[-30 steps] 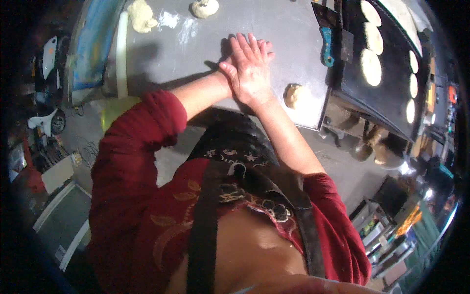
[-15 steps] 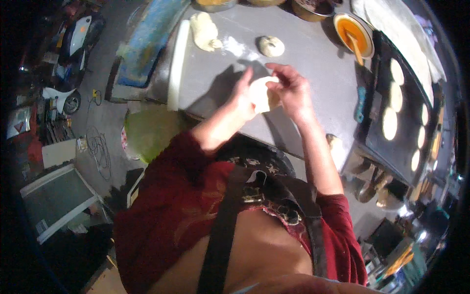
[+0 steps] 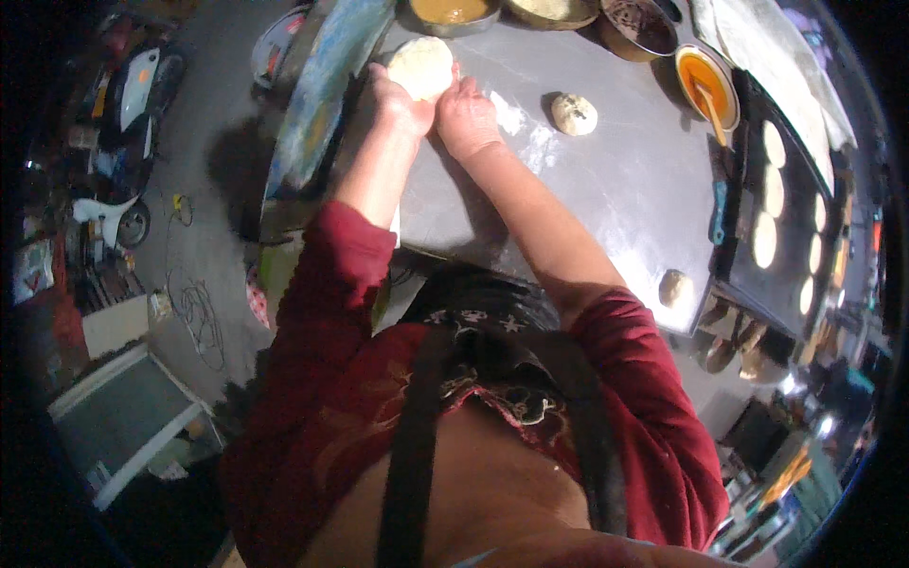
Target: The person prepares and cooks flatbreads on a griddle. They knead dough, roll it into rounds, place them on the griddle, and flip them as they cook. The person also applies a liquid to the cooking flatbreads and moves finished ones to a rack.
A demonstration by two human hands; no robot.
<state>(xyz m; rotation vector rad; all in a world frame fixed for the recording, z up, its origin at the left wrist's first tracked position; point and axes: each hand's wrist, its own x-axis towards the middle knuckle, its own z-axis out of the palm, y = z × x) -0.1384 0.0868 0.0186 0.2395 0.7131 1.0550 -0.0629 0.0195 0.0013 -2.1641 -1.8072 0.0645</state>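
Note:
A pale round of dough (image 3: 421, 66) lies across my left hand (image 3: 401, 112), with the thumb along its left side. Close against its lower right edge is my right hand (image 3: 467, 121), knuckles up and fingers curled in. What those fingers grip, if anything, is hidden. To the right on the grey worktop (image 3: 615, 180) sits a filled dough ball (image 3: 574, 114) with dark specks on top. Another small dough piece (image 3: 675, 287) rests near the worktop's front right corner. White flour (image 3: 508, 114) is scattered beside my right hand.
Several bowls line the far edge, including a dark-filled bowl (image 3: 640, 26) and a bowl of orange liquid (image 3: 705, 80) holding a brush. At right, a black baking tray (image 3: 791, 222) carries flat dough rounds. A teal-handled tool (image 3: 719, 210) lies beside it.
Both hands have moved far and left from the middle of the worktop, with the dough in the left. My right fingers have gone from pinching its edge to curling beside it. The view has shifted.

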